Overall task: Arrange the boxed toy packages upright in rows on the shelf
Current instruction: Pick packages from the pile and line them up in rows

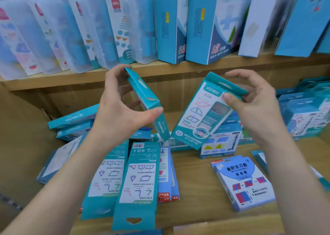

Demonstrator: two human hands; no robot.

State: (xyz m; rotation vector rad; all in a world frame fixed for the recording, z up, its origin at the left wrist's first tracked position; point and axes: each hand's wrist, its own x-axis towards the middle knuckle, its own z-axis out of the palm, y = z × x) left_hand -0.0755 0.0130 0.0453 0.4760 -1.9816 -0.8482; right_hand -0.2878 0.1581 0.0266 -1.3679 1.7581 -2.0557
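The left hand [121, 106] grips one teal box [142, 92] edge-on, fingers curled over its hanger end and thumb braced on the long side. The right hand [253, 106] pinches a second teal box [196, 117] by its hanger tab alone, thumb on the printed face, so it hangs tilted. Both boxes are in the air above the lower shelf [196, 181], and their low corners converge between the hands; whether they touch cannot be told from this angle. The tab pinch looks the weaker hold, in my judgement: thin card can fold or slide, and the box would drop onto the loose heap [219, 142] beyond the hands. A bump between the two corners could twist either box out of its grip. Under the left wrist, flat teal boxes [137, 181] lie face-down close to the front edge, where a reaching forearm could sweep them off. Below the right hand lies a blue-and-white box [242, 181]. None here stands upright yet, and narrow boxes stood on cluttered board may topple in a row, as the leaning packs [110, 29] above the hands suggest.
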